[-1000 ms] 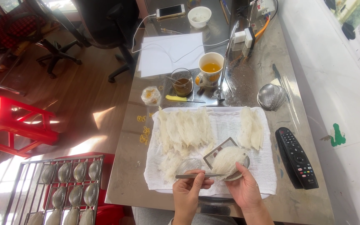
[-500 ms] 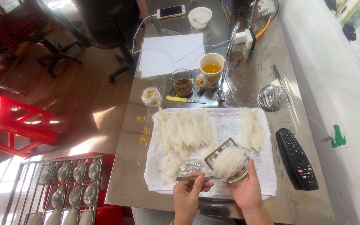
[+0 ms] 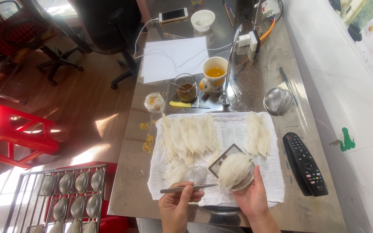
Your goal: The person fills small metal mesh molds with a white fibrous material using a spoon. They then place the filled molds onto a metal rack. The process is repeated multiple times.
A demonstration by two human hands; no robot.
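Down at six o'clock of the steel table we have both hands over a white cloth. Our left hand pinches a pair of slim metal tweezers, fingers closed on the handle, the tip pointing toward three o'clock. Our right hand is clamped around a round mesh mould, which is packed with a mound of white fibrous nest; the tweezer tip stops just beside that mound. The two hands are near each other but not touching. A second, domed mesh mould lies on the cloth between them, and a small flat mesh square sits at twelve o'clock of the filled mould.

Further up the cloth, at eleven o'clock, lies a row of white nest pieces, with a smaller pile at one o'clock. A black remote control lies at three o'clock. Beyond the cloth stand a cup of amber liquid and a glass. A rack of oval moulds sits at nine o'clock, off the table.
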